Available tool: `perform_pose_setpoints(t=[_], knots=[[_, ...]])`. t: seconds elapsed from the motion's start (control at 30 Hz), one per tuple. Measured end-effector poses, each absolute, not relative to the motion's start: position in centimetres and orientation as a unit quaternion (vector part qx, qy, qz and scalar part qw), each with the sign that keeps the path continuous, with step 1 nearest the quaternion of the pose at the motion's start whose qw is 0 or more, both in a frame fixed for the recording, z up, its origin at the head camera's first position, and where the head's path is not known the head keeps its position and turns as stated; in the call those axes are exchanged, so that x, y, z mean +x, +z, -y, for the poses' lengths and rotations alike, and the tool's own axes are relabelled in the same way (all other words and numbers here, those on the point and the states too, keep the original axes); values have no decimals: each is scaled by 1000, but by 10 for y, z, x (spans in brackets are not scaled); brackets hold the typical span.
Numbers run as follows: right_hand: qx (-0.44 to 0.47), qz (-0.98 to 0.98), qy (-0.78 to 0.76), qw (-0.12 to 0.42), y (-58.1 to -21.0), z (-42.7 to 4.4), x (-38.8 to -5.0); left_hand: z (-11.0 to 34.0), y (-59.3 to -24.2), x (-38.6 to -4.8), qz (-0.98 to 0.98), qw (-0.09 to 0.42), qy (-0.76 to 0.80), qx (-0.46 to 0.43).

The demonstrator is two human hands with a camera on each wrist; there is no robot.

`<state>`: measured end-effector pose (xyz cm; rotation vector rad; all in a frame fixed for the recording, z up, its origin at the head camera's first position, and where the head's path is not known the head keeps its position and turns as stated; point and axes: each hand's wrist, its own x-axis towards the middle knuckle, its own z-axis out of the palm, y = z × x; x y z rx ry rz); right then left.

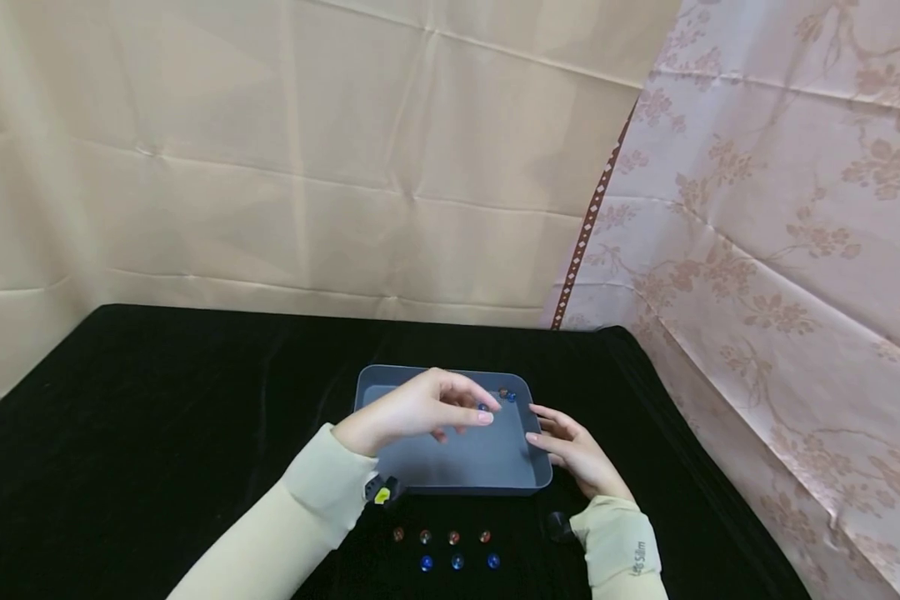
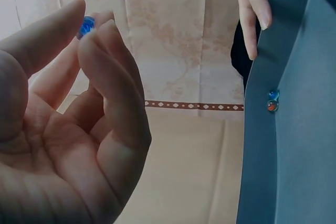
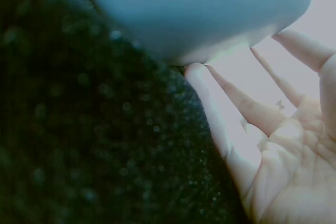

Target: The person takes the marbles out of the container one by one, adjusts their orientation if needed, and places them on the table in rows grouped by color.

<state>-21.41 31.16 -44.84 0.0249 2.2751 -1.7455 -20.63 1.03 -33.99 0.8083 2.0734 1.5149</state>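
Observation:
Over the grey-blue tray, my left hand pinches a blue glass marble between thumb and fingertips. Inside the tray's far right corner lie two marbles side by side, a blue one and an orange-brown one. My right hand is at the tray's right side. Its fingers are fairly straight, with fingertips touching the tray's outer wall in the right wrist view.
In front of the tray, several reddish marbles form a row on the black cloth. Nearer me are three blue marbles. Beige and pink floral curtains hang behind and to the right.

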Motion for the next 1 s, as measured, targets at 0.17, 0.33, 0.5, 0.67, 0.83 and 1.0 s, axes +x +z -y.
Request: perform_pose_setpoints(t=[0.17,0.33,0.5,0.67,0.83,1.0], knots=[[5,-783,-607,134,-451,-311,-215,4,-347,-194,-754,211,551,289],[4,-782,-609,132,-451,-312,-215,19,-351,-181,-753,204,563,275],[3,-781,-609,134,-451,-313,-214,28,-354,-170,-749,194,571,275],[0,-779,-612,137,-451,-313,-214,37,-357,-159,-752,180,568,283],[-2,-781,-610,132,-450,-312,-214,45,-362,-149,-753,176,565,288],[-8,-782,-610,130,-449,-313,-213,49,-370,-141,-740,189,568,306]])
